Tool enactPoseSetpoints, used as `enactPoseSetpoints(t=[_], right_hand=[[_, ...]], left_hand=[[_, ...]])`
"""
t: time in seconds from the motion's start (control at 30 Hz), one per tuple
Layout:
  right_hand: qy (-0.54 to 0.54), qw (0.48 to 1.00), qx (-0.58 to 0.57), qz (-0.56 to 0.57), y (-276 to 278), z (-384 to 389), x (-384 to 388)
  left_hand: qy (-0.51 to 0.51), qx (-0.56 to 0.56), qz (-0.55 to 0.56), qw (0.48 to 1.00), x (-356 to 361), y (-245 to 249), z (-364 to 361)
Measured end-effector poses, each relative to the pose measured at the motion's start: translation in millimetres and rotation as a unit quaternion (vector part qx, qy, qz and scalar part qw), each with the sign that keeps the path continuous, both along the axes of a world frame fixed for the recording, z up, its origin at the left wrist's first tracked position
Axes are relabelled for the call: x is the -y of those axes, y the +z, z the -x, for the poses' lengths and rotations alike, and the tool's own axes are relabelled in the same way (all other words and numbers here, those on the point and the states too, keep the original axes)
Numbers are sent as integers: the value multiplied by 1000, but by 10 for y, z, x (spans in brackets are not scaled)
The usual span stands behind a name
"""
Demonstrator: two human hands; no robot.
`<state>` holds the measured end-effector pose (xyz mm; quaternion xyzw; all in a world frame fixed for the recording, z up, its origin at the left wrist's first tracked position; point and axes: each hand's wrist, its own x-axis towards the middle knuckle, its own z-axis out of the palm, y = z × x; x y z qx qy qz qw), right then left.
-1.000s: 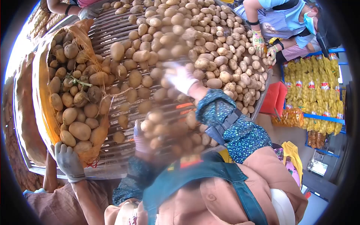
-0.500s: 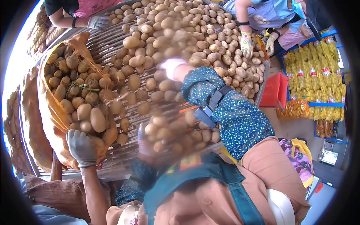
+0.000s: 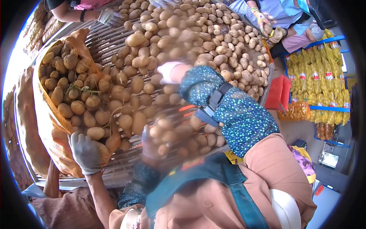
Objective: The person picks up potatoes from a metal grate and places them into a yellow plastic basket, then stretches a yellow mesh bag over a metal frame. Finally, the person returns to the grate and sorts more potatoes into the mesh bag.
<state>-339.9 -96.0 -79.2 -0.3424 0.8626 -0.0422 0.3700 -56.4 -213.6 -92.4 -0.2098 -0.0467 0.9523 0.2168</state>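
A big heap of brown potatoes [image 3: 213, 42] covers a slatted metal table [image 3: 103, 42]. My right hand [image 3: 167, 72], in a white glove below a blue patterned sleeve, reaches into the middle of the heap; its fingers are blurred among the potatoes. My left hand [image 3: 148, 142], in a dark glove, sits blurred at the near edge against a cluster of potatoes [image 3: 171, 133]. On the left, an orange mesh sack [image 3: 49, 126] lies tipped on the table with potatoes spilling from its mouth.
A co-worker's grey-gloved hand [image 3: 85, 152] grips the sack's lower edge. Other people's gloved hands work at the far left [image 3: 108, 17] and far right [image 3: 263, 23] of the table. A red crate [image 3: 276, 93] and a blue rack of bagged goods [image 3: 320, 84] stand to the right.
My right hand has drawn back to the left across the heap. The co-worker's grey glove has shifted up and right on the sack, and more potatoes have rolled out.
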Motion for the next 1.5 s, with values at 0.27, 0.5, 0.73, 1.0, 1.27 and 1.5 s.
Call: enactPoseSetpoints(t=[0.27,0.5,0.73,1.0,1.27,1.5], right_hand=[[-21,998,-25,47,-8,-246,54],[-101,992,19,74,-97,-241,-40],[-296,910,51,286,190,-675,-504],[-428,756,62,491,418,-1826,-1582],[-666,494,152,538,725,-3740,-2621],[-805,384,14,452,608,-5629,-3351]], left_hand=[[14,-4,44,999,63,30,65],[12,-57,46,997,-64,146,159],[30,-42,-33,998,-148,305,127],[-6,-36,387,921,-830,753,197],[-222,-159,157,949,-1621,335,176],[-470,-201,75,856,-2955,817,-484]])
